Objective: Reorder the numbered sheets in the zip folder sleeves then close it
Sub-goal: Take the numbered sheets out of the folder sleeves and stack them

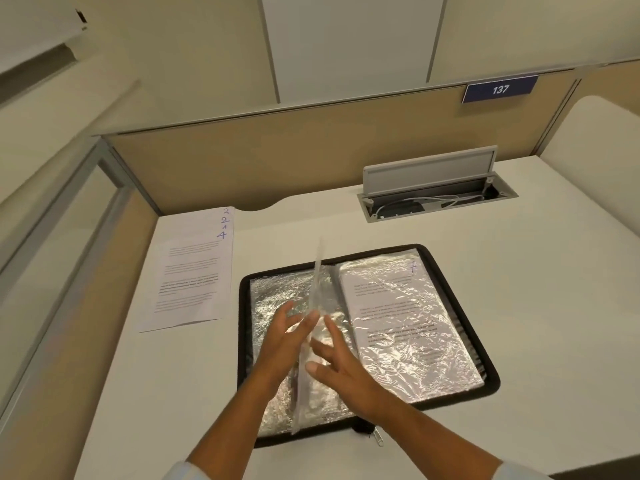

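A black zip folder point(460, 299) lies open on the white desk, its clear plastic sleeves shiny and crinkled. One empty sleeve point(318, 282) stands upright on edge at the folder's spine. My left hand point(287, 337) touches its left face with straight fingers. My right hand point(332, 362) touches its right face, fingers spread. The right-hand sleeve point(408, 323) holds a printed sheet with a blue number at its top corner. A stack of loose printed sheets point(192, 271) lies left of the folder, blue handwritten numbers showing along its top right edge.
The folder's zip pull point(377, 436) lies at its near edge. An open cable hatch point(433, 188) with a raised grey lid sits at the back right of the desk point(519, 271). Beige partition walls point(277, 157) close off the back and left.
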